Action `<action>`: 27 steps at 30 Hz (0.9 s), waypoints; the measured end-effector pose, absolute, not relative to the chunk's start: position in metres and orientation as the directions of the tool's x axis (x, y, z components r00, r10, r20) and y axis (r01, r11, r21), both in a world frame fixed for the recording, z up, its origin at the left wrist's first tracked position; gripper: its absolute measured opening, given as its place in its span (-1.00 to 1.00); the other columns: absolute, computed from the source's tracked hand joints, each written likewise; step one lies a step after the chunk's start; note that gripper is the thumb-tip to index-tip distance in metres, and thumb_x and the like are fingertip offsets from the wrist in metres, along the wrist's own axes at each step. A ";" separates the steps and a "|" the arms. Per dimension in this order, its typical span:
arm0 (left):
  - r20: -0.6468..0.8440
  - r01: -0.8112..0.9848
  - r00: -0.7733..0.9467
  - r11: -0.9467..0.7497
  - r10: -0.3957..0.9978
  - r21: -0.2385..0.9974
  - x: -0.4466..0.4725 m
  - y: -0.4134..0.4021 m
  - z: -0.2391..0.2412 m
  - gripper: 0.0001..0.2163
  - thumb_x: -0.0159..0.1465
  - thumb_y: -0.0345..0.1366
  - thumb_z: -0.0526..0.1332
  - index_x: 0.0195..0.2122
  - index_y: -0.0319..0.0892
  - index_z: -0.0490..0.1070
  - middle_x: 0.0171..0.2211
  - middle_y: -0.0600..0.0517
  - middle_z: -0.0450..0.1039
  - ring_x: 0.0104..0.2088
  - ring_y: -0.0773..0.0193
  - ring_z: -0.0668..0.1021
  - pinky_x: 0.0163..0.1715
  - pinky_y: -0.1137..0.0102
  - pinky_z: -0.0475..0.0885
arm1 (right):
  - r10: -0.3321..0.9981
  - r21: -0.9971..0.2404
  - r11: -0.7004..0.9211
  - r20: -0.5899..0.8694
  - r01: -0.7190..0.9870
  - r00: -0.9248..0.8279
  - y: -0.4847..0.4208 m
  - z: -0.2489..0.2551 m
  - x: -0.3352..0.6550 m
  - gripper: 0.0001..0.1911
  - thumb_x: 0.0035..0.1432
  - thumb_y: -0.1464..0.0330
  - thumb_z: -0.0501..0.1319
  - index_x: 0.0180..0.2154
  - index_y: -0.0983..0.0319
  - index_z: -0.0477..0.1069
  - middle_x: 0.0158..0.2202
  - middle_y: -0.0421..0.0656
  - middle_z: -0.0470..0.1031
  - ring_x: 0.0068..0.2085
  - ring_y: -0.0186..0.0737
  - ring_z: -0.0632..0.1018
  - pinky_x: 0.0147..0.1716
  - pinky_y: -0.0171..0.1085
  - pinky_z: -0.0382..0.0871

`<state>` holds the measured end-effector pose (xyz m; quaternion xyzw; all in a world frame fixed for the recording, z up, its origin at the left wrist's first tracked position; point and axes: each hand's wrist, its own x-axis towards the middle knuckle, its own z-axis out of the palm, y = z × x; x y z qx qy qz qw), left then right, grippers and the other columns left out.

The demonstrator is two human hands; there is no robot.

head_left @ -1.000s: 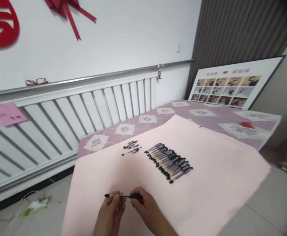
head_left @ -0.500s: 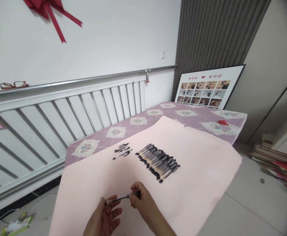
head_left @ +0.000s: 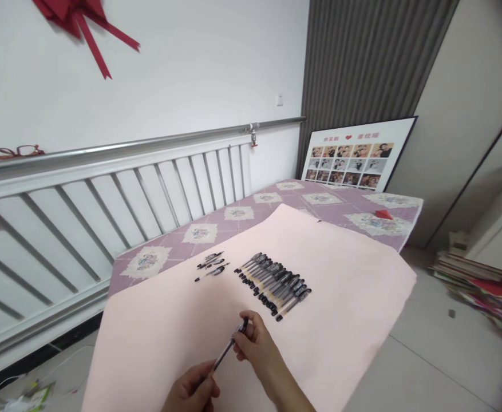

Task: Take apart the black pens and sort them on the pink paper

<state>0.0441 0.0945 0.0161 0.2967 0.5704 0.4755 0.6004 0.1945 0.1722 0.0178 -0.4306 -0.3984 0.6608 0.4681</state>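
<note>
A slim pen (head_left: 224, 353) with a clear barrel and a black cap spans the space between my two hands, tilted up to the right. My left hand (head_left: 194, 387) is closed around its lower end. At the capped end, my right hand (head_left: 253, 339) pinches it between thumb and fingers. Beyond my hands, a row of similar black-capped pens (head_left: 274, 281) lies side by side on pink paper (head_left: 345, 297). Left of that row, several loose pens (head_left: 211, 271) lie at differing angles.
The paper covers much of a table with a purple patterned cloth (head_left: 272, 209). A white radiator (head_left: 147, 200) and pipe run along the wall at left. A small red folded piece (head_left: 383, 214) lies on the cloth. Stacked papers and books (head_left: 474, 286) stand on the floor at right.
The pen has turned from nearly level to a steeper slant. My left hand has moved down and right and closed around its end. The view has shifted slightly.
</note>
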 end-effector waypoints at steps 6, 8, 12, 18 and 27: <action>-0.324 -0.146 -0.184 0.300 0.928 0.943 0.055 0.098 0.010 -0.73 -0.08 -0.30 0.33 -0.30 -0.19 0.50 -0.67 0.12 0.41 -0.75 0.48 0.31 -0.72 0.53 0.13 | 0.915 -0.860 -0.360 -0.248 -0.362 -0.319 0.170 0.018 0.199 -0.67 -0.16 0.16 0.29 -0.42 0.23 0.27 -0.60 -0.32 0.35 -0.56 -0.42 0.42 -0.56 -0.40 0.25; -0.297 -0.120 -0.215 0.277 0.930 0.953 0.060 0.101 0.008 -0.73 -0.07 -0.30 0.32 -0.30 -0.20 0.50 -0.67 0.12 0.40 -0.75 0.48 0.32 -0.71 0.53 0.14 | 0.905 -0.848 -0.378 -0.253 -0.372 -0.343 0.168 0.020 0.201 -0.70 -0.14 0.18 0.28 -0.43 0.24 0.28 -0.59 -0.31 0.36 -0.55 -0.42 0.42 -0.55 -0.39 0.27; -0.249 -0.068 -0.228 0.240 0.941 0.968 0.068 0.104 0.006 -0.73 -0.06 -0.30 0.31 -0.29 -0.20 0.50 -0.64 0.10 0.42 -0.72 0.45 0.34 -0.68 0.52 0.21 | 0.903 -0.855 -0.366 -0.232 -0.367 -0.361 0.164 0.026 0.201 -0.77 -0.12 0.29 0.28 -0.38 0.23 0.32 -0.56 -0.31 0.37 -0.52 -0.40 0.43 -0.54 -0.39 0.29; -0.210 -0.051 -0.181 0.204 0.961 0.978 0.070 0.103 0.004 -0.67 -0.05 -0.23 0.31 -0.22 -0.18 0.46 -0.52 0.02 0.48 -0.59 0.37 0.42 -0.54 0.45 0.34 | 0.925 -0.870 -0.329 -0.220 -0.367 -0.309 0.168 0.024 0.205 -0.79 -0.12 0.31 0.28 -0.38 0.23 0.36 -0.55 -0.30 0.38 -0.51 -0.41 0.42 -0.54 -0.40 0.30; -0.183 0.323 -0.099 0.205 0.978 0.924 0.035 0.092 -0.028 -0.72 0.05 -0.18 0.15 -0.24 -0.18 0.41 -0.36 -0.04 0.53 -0.30 0.23 0.53 -0.27 0.40 0.40 | 0.963 -0.823 -0.268 -0.244 -0.501 -0.115 0.192 0.023 0.240 -0.67 -0.19 0.21 0.36 -0.34 0.20 0.40 -0.51 -0.28 0.43 -0.53 -0.45 0.40 -0.56 -0.45 0.28</action>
